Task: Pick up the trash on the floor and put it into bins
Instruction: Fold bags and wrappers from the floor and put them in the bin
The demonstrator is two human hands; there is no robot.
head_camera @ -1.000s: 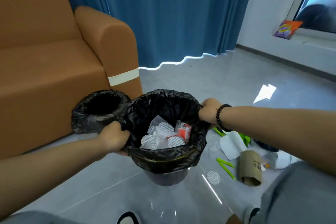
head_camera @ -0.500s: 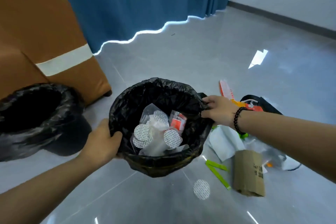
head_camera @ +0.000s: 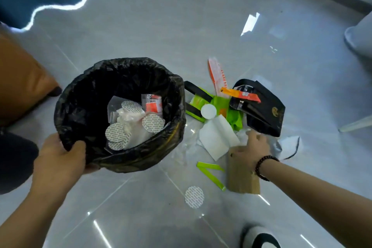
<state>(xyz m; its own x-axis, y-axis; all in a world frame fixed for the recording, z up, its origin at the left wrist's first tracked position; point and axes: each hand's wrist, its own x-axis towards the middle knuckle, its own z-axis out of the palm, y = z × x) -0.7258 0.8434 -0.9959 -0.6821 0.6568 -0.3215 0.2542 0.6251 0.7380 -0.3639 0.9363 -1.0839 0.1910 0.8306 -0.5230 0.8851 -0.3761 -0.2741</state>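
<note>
On the left, my left hand grips the near rim of the bin, fingers curled over the crinkled black liner. The bin is round and already partly filled: flat white foil seal discs with a printed pattern, clear film and a small red-and-white sachet lie at its bottom.

Just right of the bin, the trash sits in a loose heap on the glossy grey tiled floor. There is a bright green bag with black handles, a plain white disc on top of it, a folded white tissue, a red-and-white wrapper, an orange sachet and a stiff black pouch. Nearer me lie green plastic strips, another patterned seal disc and a flat brown cardboard piece.

My right hand hovers over the far end of that cardboard, fingers loosely spread toward the tissue and holding nothing.

I judge this as the start of a new pick. Next I should close on one light piece, probably the tissue or cardboard, and carry it left across to the bin. The thin discs lie flat and will need a fingernail edge.
</note>
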